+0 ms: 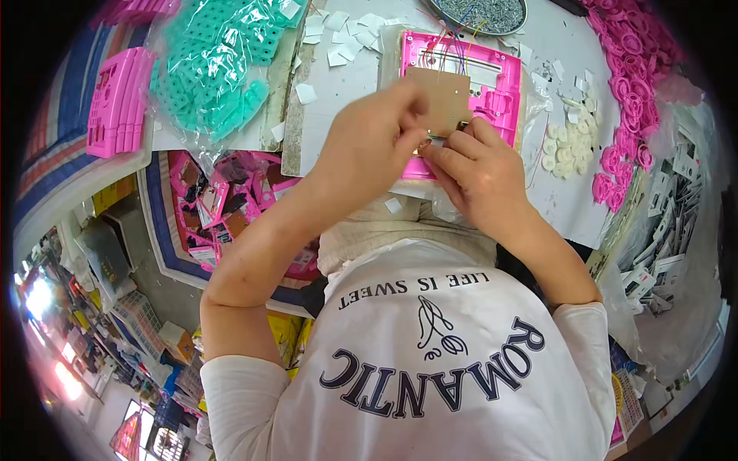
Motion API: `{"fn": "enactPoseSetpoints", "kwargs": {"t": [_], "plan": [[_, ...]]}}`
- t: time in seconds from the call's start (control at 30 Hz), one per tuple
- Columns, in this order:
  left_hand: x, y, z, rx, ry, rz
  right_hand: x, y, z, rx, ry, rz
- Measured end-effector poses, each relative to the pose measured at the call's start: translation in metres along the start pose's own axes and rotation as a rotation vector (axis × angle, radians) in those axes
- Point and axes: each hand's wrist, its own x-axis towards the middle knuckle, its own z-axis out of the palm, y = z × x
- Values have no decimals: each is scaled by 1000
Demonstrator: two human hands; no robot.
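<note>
Brown board [442, 98] over an open pink plastic casing [505, 104], with both hands at the board's lower edge.
The casing lies on the table [565, 207] in front of the person, thin coloured wires [466, 52] rising at its upper part. The left hand [384, 127] is curled, fingertips near the board's lower left corner; whether it pinches anything I cannot tell. The right hand [483, 163] has bent fingers and its thumb gathered by the lower edge; its exact grip is hidden. Cream round pieces [565, 147] lie to the right, bagged teal parts [219, 61] to the left.
</note>
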Motion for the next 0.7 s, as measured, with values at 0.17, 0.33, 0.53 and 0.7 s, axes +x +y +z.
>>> {"fn": "enactPoseSetpoints", "kwargs": {"t": [0.17, 0.33, 0.53, 0.7], "plan": [[23, -22, -19, -211, 625, 5, -3, 1, -2, 14, -62, -18], [-9, -21, -22, 321, 649, 259, -5, 1, -9, 47, -96, -22], [-51, -15, -1, -12, 115, -3, -12, -3, -1, -74, -43, -11], [-55, -30, -4, 51, 98, 40, -8, -7, -12, -85, -158, -13]]}}
